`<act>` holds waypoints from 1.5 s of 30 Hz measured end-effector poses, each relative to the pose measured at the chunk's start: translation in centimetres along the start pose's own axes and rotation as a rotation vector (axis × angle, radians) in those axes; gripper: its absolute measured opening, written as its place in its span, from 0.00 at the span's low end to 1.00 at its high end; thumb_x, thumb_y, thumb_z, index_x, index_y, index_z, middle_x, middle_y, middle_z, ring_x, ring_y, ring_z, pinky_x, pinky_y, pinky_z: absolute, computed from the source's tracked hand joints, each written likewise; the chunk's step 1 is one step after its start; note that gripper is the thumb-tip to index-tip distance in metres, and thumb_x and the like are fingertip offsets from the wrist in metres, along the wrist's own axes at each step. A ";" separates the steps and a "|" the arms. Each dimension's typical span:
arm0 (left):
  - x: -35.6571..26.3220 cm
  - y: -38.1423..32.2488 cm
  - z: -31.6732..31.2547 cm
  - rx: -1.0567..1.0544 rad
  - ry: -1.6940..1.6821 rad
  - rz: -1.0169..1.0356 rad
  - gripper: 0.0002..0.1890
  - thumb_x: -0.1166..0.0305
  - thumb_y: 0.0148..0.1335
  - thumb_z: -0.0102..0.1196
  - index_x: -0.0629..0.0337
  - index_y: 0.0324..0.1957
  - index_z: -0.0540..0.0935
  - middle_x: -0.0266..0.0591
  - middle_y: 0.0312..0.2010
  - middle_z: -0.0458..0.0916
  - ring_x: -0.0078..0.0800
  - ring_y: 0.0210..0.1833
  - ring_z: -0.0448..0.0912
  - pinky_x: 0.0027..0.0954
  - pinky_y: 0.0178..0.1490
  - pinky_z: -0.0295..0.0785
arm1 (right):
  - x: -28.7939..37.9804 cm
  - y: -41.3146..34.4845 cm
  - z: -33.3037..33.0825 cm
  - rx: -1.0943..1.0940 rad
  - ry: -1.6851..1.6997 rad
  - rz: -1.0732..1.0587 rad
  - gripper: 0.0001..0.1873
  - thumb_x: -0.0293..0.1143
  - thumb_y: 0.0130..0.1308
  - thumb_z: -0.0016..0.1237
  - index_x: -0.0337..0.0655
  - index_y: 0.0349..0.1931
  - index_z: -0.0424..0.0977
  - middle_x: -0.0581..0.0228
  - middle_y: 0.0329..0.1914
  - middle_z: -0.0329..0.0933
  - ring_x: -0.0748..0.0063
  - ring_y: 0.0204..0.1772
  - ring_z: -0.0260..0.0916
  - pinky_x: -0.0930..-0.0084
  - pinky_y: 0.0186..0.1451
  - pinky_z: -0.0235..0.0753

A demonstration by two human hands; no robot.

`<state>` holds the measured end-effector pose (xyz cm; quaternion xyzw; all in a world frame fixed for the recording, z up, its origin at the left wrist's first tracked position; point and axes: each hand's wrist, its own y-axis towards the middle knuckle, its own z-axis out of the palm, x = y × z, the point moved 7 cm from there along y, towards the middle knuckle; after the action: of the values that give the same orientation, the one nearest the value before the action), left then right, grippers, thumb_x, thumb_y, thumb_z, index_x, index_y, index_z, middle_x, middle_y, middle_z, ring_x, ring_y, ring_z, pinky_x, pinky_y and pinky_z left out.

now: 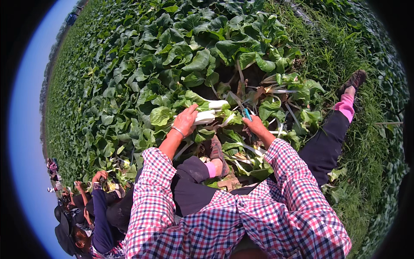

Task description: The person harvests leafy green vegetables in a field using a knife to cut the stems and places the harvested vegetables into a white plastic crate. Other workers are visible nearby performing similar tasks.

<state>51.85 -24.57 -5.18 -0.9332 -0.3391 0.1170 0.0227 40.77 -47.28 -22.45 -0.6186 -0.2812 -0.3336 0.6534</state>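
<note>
My left hand (pixel 185 121) rests on a bok choy head (pixel 204 117) with a thick white base, its leaves pointing left. Another cut bok choy (pixel 218 104) lies beside it, just above. In my right hand (pixel 255 124) is the blue-green handle of a knife (pixel 246 114); its greyish blade appears to point up and left, among stems and leaves. Trimmed leaves and white stalks (pixel 249 147) lie scattered around and below the right hand. Whether the fingers of my left hand close fully around the bok choy cannot be seen.
Dense standing bok choy plants (pixel 197 61) fill the ground ahead and to the left. A grassy strip (pixel 365 142) runs along the right, under my outstretched leg. My other shoe (pixel 218 152) is below the hands. Co-workers sit close at the lower left, one in a dark hat (pixel 64 234).
</note>
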 end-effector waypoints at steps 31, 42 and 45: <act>-8.8 -8.0 -5.0 -0.138 -1.907 -0.066 0.37 0.70 0.48 0.61 0.67 0.62 0.62 0.48 0.57 0.69 0.38 0.62 0.66 0.37 0.65 0.59 | 19.0 -17.2 4.7 -0.033 0.353 -0.515 0.16 0.38 0.54 0.61 0.41 0.36 0.71 0.75 0.24 0.70 0.83 0.22 0.65 0.84 0.25 0.68; -5.7 -8.0 -3.8 -0.189 -1.898 0.059 0.46 0.70 0.43 0.57 0.68 0.66 0.51 0.58 0.65 0.54 0.48 0.69 0.54 0.40 0.70 0.51 | 21.9 -17.1 4.0 -0.066 0.109 -0.701 0.12 0.28 0.54 0.59 0.38 0.37 0.72 0.74 0.20 0.71 0.86 0.19 0.65 0.86 0.20 0.68; -4.9 -7.7 -3.3 -0.194 -1.878 0.091 0.47 0.70 0.42 0.57 0.69 0.66 0.50 0.60 0.65 0.54 0.50 0.69 0.53 0.41 0.70 0.51 | 22.8 -17.9 2.4 -0.182 -0.046 -0.774 0.12 0.26 0.53 0.59 0.39 0.37 0.73 0.76 0.19 0.71 0.88 0.19 0.64 0.87 0.21 0.65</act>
<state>44.14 -21.69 -0.01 -0.4674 -0.1901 0.7928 -0.3419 40.93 -47.07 6.65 -0.5294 -0.4774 -0.5649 0.4155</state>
